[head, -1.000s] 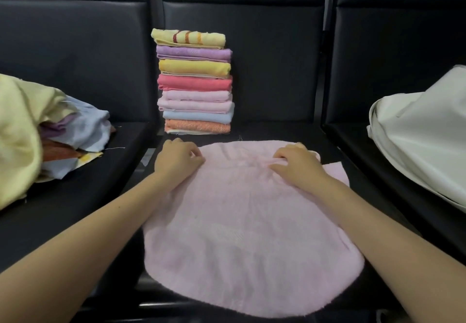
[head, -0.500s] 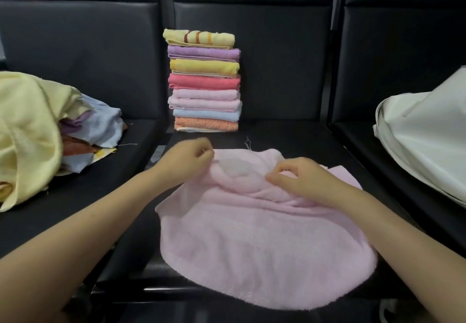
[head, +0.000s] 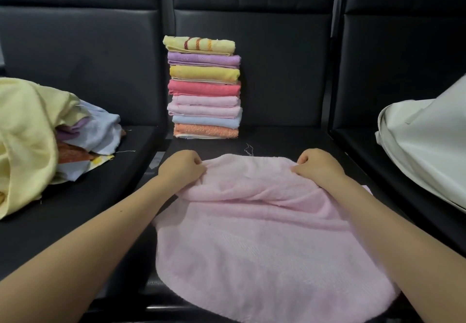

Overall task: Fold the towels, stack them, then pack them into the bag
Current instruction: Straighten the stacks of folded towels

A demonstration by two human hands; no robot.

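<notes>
Between my hands lies a plain pale pink towel (head: 264, 242). Beyond them, the stack's top towel (head: 199, 44) is yellow with red-orange stripes.

The pink towel (head: 264, 242) under the curled fingers (head: 195, 165) is soft matt terry cloth with a fuzzy nap (a woven band crosses it nearer the person). Beyond the fingers, the folded stack (head: 204, 88) is matt cloth too. The black seat (head: 290, 141) looks like smooth leather with a faint sheen. The bag (head: 426, 146) is smooth off-white fabric.
</notes>
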